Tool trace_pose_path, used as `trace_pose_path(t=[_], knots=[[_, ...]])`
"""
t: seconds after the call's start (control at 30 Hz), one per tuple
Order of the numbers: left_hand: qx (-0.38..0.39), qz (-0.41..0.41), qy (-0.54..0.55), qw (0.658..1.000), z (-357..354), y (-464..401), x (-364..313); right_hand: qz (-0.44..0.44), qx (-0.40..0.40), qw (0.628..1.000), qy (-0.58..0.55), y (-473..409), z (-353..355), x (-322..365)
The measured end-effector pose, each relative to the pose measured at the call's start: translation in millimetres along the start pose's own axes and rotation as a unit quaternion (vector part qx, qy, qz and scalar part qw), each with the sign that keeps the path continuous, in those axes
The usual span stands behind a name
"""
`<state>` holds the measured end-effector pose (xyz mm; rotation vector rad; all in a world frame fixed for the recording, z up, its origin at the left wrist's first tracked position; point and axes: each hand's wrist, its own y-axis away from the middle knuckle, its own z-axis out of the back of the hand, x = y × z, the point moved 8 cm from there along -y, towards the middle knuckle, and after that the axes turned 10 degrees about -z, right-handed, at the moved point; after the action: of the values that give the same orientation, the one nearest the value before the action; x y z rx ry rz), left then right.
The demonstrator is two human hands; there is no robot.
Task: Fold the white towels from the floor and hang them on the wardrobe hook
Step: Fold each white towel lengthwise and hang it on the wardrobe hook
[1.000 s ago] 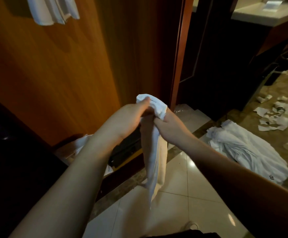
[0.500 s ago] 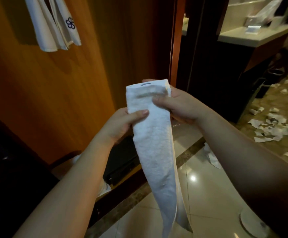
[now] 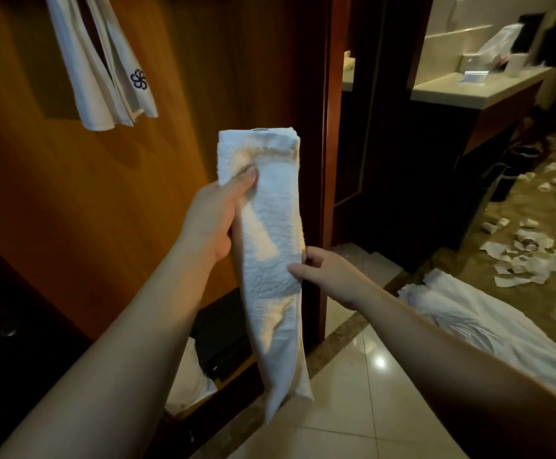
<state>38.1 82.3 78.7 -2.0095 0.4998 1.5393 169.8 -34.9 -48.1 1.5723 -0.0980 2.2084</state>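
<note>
A white towel point(image 3: 270, 246), folded into a long narrow strip, hangs upright in front of the wooden wardrobe panel point(image 3: 71, 210). My left hand point(image 3: 213, 220) grips its upper left edge, thumb pressed on the front. My right hand point(image 3: 323, 273) pinches the strip's right edge lower down. Two white towels point(image 3: 104, 67), one with a blue flower logo, hang at the top left of the panel; the hook is out of view. A heap of white towels point(image 3: 488, 326) lies on the floor at right.
A dark wooden door frame point(image 3: 331, 160) stands just behind the towel. A counter point(image 3: 468, 91) with small items is at the back right. Torn paper scraps and cups point(image 3: 528, 253) litter the brown floor. Glossy white tiles point(image 3: 353, 409) lie below my arms.
My right hand slid down from the towel's top to its middle right edge. My left hand moved up to near the top. The view rose, showing more of the hung towels.
</note>
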Motion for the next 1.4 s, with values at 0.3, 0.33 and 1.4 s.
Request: trace_pose_path(t=[0.3,0.33,1.4], knots=[[-0.041,0.046,0.007,0.998,1.3,-13.8,-10.2,0.080,-0.113,0.985,0.102,4.4,-0.8,34.4],[-0.040,0.049,0.005,0.998,1.7,-14.8,-10.9,0.082,-0.115,0.984,0.113,4.9,0.4,35.4],[-0.029,0.021,0.026,0.999,-1.9,-17.9,-28.9,0.146,-0.179,0.972,-0.047,48.0,16.7,65.9]])
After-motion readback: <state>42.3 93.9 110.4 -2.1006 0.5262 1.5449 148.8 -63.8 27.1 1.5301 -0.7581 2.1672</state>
